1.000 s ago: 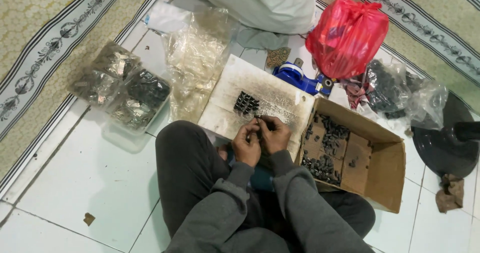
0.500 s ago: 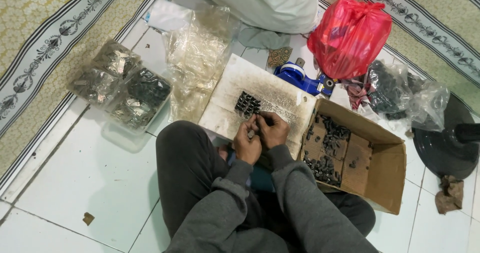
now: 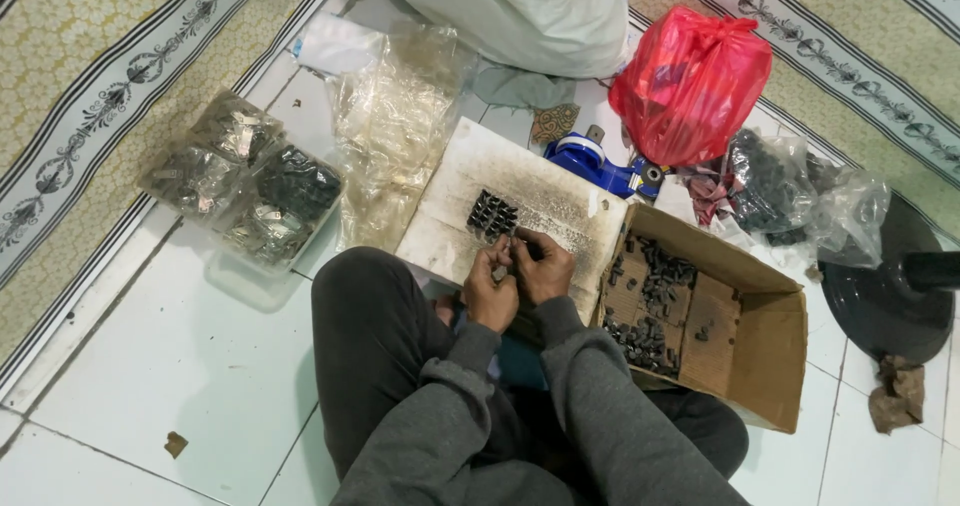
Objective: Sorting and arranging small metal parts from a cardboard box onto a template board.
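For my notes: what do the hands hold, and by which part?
Left hand and right hand pinch something small and dark between fingertips; which part cannot be told.

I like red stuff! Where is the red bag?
The red plastic bag sits at the top right of the head view, behind the blue tape dispenser.

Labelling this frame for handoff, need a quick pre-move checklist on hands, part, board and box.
1. Both hands meet over the board: left hand and right hand together. ok.
2. Small part pinched between the fingers: too small to see. cannot tell.
3. Cluster of dark parts sits on the white board, just beyond the hands. ok.
4. Cardboard box open beside the right hand, dark parts inside. ok.
5. Clear tray of bagged parts lies apart from the left hand. ok.
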